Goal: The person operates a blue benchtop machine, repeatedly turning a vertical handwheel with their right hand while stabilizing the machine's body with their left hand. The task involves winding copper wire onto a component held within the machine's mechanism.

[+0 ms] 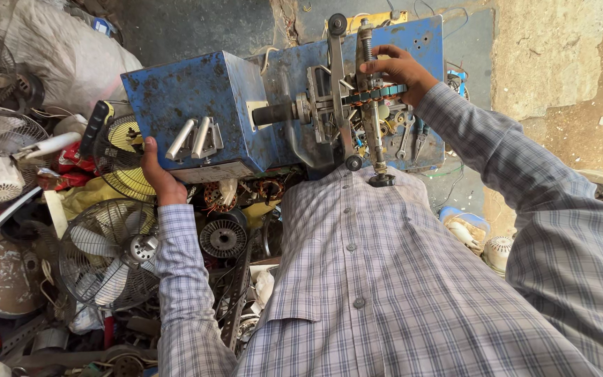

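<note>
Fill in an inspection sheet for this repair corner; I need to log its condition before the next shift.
Surface: blue metal bench plate, scuffed and rust-spotted.
Job's things: blue machine box with a black shaft; round ring-shaped part mounted in a metal frame.
Clutter: caged fans, small motor parts, a white sack, red scraps, all piled at the left.
Grips: left hand grips the lower left corner of the box; right hand has its fingers closed over the ring-shaped part.
Cables: loose thin wires near the plate's right edge.
Surroundings: bare, rough concrete wall; the person's checked shirt fills the foreground.
</note>
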